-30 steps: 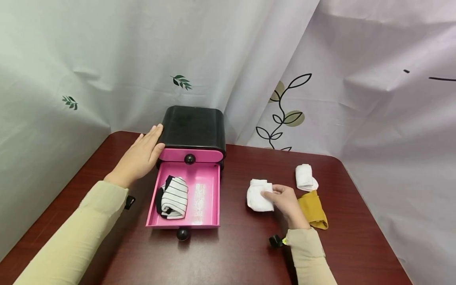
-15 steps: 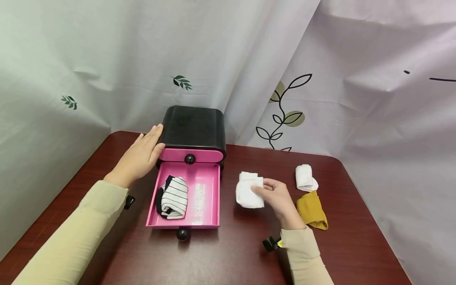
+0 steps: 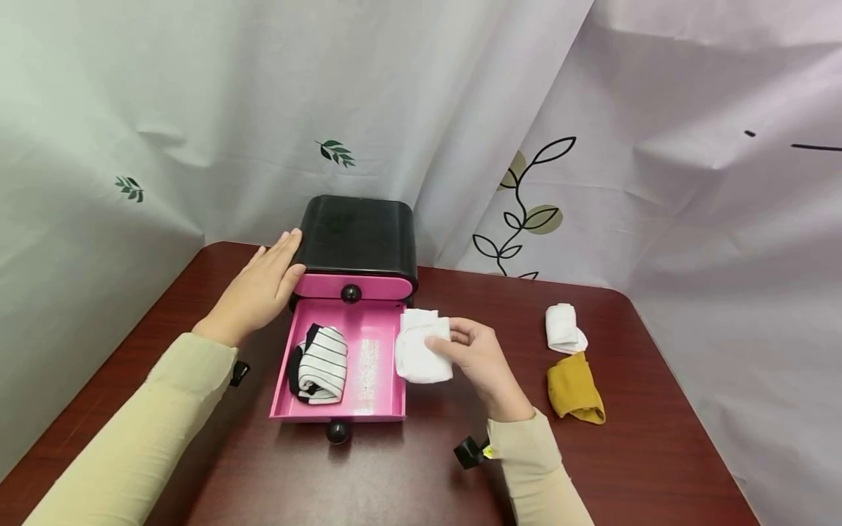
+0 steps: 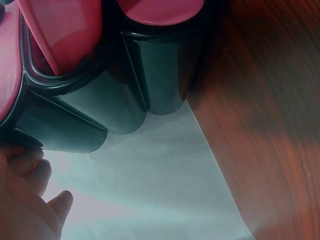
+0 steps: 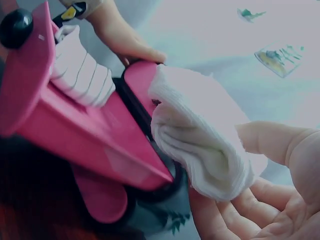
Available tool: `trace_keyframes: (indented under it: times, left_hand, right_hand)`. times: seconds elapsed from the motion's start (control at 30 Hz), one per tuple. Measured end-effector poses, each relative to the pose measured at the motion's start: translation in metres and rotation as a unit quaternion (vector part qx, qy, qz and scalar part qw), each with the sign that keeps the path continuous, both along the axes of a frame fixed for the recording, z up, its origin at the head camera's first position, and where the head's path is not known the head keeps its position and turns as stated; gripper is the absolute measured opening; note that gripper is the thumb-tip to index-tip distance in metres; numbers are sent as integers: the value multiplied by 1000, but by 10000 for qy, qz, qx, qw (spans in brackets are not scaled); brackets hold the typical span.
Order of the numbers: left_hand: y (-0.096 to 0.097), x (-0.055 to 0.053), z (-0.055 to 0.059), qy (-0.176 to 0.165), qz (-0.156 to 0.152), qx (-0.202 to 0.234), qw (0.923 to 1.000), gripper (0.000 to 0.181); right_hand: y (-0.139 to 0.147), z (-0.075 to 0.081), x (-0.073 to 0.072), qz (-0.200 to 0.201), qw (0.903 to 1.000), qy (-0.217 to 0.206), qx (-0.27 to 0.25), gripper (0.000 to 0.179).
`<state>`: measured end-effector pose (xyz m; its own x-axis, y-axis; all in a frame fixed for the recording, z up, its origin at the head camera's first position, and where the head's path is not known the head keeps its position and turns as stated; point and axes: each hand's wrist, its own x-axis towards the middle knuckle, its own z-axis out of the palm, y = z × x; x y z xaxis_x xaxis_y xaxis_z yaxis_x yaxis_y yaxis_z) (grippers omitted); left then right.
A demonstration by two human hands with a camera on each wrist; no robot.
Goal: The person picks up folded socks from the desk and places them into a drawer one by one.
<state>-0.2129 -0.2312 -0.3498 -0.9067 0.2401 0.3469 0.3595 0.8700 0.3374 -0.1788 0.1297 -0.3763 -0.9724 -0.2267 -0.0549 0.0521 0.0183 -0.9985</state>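
Observation:
My right hand (image 3: 475,359) pinches a folded white sock (image 3: 421,349) between thumb and fingers, and the sock overlaps the right rim of the pulled-out pink drawer (image 3: 399,398) in the head view. In the right wrist view the sock's folded layers (image 5: 205,145) face the camera. Inside the drawer, on its left side, lies a folded striped sock (image 3: 324,365), white with dark lines and dark ends. My left hand (image 3: 256,292) rests with straight fingers against the left side of the black drawer cabinet (image 3: 358,234). Above the open drawer, a pink upper drawer (image 3: 309,286) is closed.
On the right of the dark red table (image 3: 631,453) lie another folded white sock (image 3: 562,326) and a folded mustard-yellow cloth item (image 3: 575,389). A black knob (image 3: 338,432) sticks out from the open drawer's front. A pale patterned curtain (image 3: 460,109) hangs behind the table.
My right hand has carried the white sock leftward, from over the table to the drawer's right rim. The left hand and the drawer have stayed put.

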Motion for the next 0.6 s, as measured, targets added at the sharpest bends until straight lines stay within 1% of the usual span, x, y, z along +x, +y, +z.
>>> trace_keyframes:
  times: [0.17, 0.27, 0.4, 0.6]
  left_hand:
    - [0, 0, -1, 9, 1, 13, 10000, 65]
    - [-1, -1, -1, 27, 6, 20, 10000, 65]
    - [-1, -1, -2, 52, 5, 25, 10000, 65]
    - [0, -2, -2, 24, 4, 36, 10000, 66]
  right_hand:
    - [-18, 1, 2, -75, 9995, 253, -169, 31]
    - [-28, 0, 4, -178, 9988, 454, -104, 32]
    - [-41, 0, 7, -404, 9965, 699, 227, 33]
    - [-54, -2, 9, -768, 9880, 1013, 876, 32]
